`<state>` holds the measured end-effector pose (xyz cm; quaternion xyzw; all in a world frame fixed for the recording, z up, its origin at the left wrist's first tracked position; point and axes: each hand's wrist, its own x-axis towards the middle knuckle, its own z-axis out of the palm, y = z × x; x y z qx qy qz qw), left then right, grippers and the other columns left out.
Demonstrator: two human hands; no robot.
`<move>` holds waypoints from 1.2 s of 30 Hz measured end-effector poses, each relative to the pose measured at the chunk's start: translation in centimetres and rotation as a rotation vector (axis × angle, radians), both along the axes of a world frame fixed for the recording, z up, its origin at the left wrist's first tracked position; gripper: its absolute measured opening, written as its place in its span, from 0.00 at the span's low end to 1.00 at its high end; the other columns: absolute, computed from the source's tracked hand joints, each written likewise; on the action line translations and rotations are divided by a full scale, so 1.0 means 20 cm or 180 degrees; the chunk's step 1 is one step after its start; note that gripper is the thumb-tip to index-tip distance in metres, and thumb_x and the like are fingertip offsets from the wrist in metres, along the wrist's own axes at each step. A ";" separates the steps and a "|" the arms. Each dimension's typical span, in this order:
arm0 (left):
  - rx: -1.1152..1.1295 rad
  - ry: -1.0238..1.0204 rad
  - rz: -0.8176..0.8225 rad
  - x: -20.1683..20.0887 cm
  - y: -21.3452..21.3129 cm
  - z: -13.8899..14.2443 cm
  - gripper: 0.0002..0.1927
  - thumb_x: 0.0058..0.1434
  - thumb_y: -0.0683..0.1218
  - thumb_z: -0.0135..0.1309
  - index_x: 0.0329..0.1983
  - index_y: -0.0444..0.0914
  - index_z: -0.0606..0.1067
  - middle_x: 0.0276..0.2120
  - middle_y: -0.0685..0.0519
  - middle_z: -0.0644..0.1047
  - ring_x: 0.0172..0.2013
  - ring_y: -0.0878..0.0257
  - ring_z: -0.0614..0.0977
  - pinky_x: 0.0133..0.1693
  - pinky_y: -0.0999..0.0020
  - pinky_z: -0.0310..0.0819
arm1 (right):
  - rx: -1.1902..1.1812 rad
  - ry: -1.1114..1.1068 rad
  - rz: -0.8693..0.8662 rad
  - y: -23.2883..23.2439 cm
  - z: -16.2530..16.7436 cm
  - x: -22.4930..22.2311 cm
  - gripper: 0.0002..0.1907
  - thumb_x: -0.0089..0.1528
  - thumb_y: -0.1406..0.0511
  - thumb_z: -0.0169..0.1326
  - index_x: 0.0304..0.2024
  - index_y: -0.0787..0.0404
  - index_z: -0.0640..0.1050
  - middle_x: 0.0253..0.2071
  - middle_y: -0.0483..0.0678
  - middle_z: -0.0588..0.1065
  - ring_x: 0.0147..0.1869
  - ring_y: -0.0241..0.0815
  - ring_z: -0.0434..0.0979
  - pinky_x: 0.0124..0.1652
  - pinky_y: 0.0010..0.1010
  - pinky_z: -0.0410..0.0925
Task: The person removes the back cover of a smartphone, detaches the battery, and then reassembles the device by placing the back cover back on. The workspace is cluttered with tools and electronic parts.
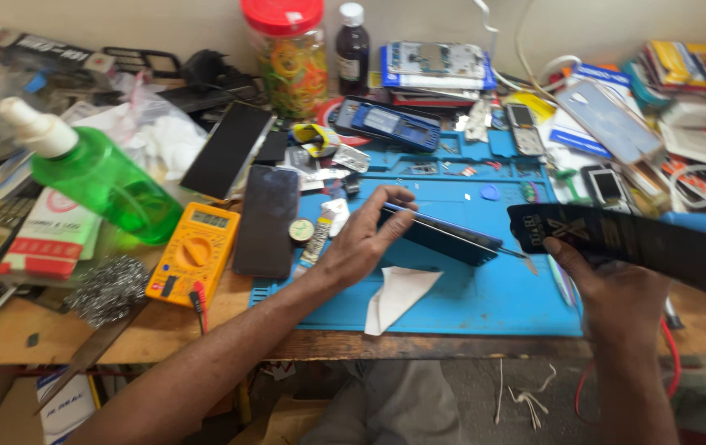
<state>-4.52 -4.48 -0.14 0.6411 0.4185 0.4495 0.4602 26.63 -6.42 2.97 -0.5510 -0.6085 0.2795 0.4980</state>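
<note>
1. Blue silicone mat (485, 305) on the wooden worktop (32, 338) carried the work I watched: a dark smartphone (442, 235) stood on its long edge, tilted, its glass face toward the far side.
2. My left hand (361, 243) had its fingers (392, 200) curled shut over the near end of the smartphone, thumb under the lower edge, propping it up.
3. My right hand (617, 288) was closed on a long black packet (641, 239), which stuck out to the right of the fingers. A thin metal tip (522, 257) showed between that hand and the far end of the smartphone; I could not tell whether it had entered the seam.
4. As I judged it, the job was early: the smartphone looked whole, no screen lifted, no back cover off, and the black packet appeared unopened. Opening and swapping parts seemed left to do.
5. Counts, as far as I could see: one smartphone in hand, one black packet, one white folded cloth (398, 297) just below the left fingers.
6. Left of those fingers lay two dark flat phones or panels (266, 218), one yellow multimeter (194, 254), one green spray bottle (93, 173) and one wad of steel wool (106, 288).
7. Beyond the fingers stood one red-lidded jar of rubber bands (291, 58) and one small brown bottle (353, 49).
</note>
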 end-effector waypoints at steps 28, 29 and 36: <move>0.1657 0.1848 0.0398 0.04 0.05 0.10 0.48 0.40 0.51 0.76 0.65 0.37 0.67 0.57 0.39 0.68 0.57 0.42 0.73 0.56 0.52 0.70 | -0.1354 0.0688 0.1154 0.35 0.01 -0.13 0.18 0.59 0.66 0.64 0.49 0.67 0.81 0.37 0.44 0.81 0.36 0.33 0.77 0.35 0.25 0.70; 0.1547 0.1698 0.0391 0.04 0.06 0.11 0.47 0.42 0.51 0.76 0.65 0.38 0.67 0.57 0.42 0.70 0.57 0.44 0.74 0.57 0.54 0.71 | -0.1387 0.0805 0.1170 0.38 0.03 -0.14 0.19 0.60 0.66 0.64 0.51 0.68 0.81 0.38 0.45 0.80 0.35 0.35 0.75 0.35 0.26 0.69; -0.0089 -0.0709 -0.0335 0.10 0.06 0.10 0.41 0.49 0.43 0.73 0.67 0.41 0.69 0.55 0.52 0.71 0.51 0.58 0.77 0.51 0.66 0.78 | -0.0461 0.1008 0.2521 0.28 0.28 -0.30 0.56 0.52 0.66 0.71 0.77 0.58 0.55 0.57 0.49 0.72 0.53 0.37 0.77 0.49 0.33 0.76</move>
